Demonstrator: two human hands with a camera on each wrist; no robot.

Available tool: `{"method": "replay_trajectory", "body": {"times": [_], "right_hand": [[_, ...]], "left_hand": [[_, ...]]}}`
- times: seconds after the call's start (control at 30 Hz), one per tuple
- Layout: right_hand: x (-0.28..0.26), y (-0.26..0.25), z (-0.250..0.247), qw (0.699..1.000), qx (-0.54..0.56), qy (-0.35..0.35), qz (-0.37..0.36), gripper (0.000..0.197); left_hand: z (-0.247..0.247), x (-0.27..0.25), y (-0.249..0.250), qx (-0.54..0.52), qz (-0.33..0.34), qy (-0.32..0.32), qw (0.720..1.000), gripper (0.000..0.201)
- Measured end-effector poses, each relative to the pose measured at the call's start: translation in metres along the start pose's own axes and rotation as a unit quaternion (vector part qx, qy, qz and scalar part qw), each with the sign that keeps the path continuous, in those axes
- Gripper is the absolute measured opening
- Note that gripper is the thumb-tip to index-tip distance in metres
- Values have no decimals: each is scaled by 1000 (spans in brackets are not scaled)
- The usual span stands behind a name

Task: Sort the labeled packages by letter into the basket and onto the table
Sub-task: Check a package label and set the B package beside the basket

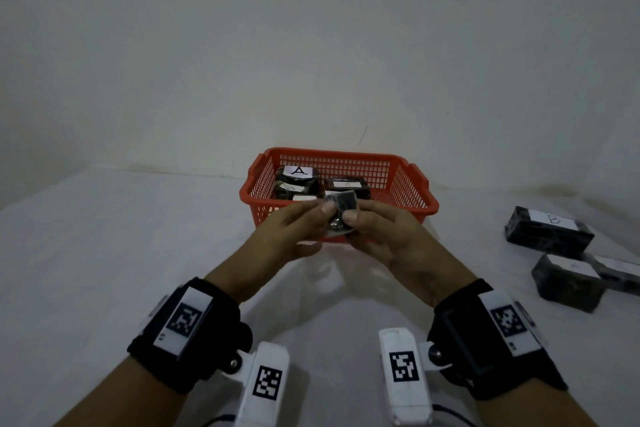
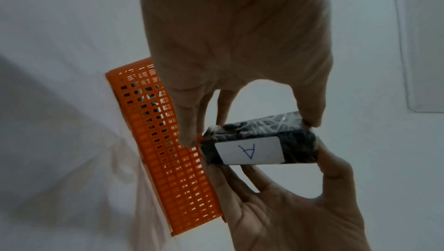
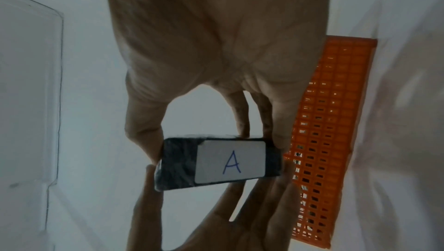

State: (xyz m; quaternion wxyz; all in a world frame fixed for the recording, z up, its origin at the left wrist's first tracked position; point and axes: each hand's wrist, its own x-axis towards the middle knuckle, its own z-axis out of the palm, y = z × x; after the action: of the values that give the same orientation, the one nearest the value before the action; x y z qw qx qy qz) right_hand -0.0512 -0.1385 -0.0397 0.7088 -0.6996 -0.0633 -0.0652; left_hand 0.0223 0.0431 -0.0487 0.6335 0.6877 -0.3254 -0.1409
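Both forearms are reaching forward and angling inward, so the left hand and right hand are meeting just in front of the red plastic mesh basket on the white desk. Each grip is clamped on one end of a small black wrapped package with a white "A" label, thumb and fingers pinching it. The package is hanging above the desk, its long axis running from hand to hand, its label facing down toward the wrists.
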Motion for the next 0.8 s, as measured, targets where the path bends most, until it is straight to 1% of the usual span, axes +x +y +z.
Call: {"method": "replay_trajectory", "body": {"times": [0.07,0.17,0.23,0.3,0.33,0.4,0.5,0.57,0.67,0.7,0.8], "right_hand": [[-1,-1,-1,1000,3,-16,4,36],[-1,-1,-1,1000,-13,-23,7,31],[0,0,-1,1000,-16,-11,-7,32],[1,1,-3,1000,-14,2,-22,37],[1,2,-3,1000,-11,3,-25,39],[2,2,-4,1000,-12,-11,-15,39],[0,1,-4,1000,-21,-22,-2,30],[-1,2,-4,1000,-9,-12,-10,37],[0,2,-3,1000,-19,-2,-8,42],[0,3,-4,1000,-28,-1,0,43],[1,4,-12,998,-55,-4,22,51]], "left_hand": [[0,0,0,-18,-5,0,1000,50],[2,0,0,-13,19,10,1000,44],[2,-1,0,-14,27,-1,1000,46],[2,-2,1,-21,19,-25,999,54],[2,-2,1,-18,13,-33,999,56],[1,-1,1,-12,11,-28,999,56],[3,1,0,-56,-5,1,998,54],[3,1,1,-80,-19,-6,997,57],[5,0,3,-103,-21,-3,994,42],[5,0,2,-119,-23,0,993,42],[6,-1,5,-199,-43,2,979,56]]}}
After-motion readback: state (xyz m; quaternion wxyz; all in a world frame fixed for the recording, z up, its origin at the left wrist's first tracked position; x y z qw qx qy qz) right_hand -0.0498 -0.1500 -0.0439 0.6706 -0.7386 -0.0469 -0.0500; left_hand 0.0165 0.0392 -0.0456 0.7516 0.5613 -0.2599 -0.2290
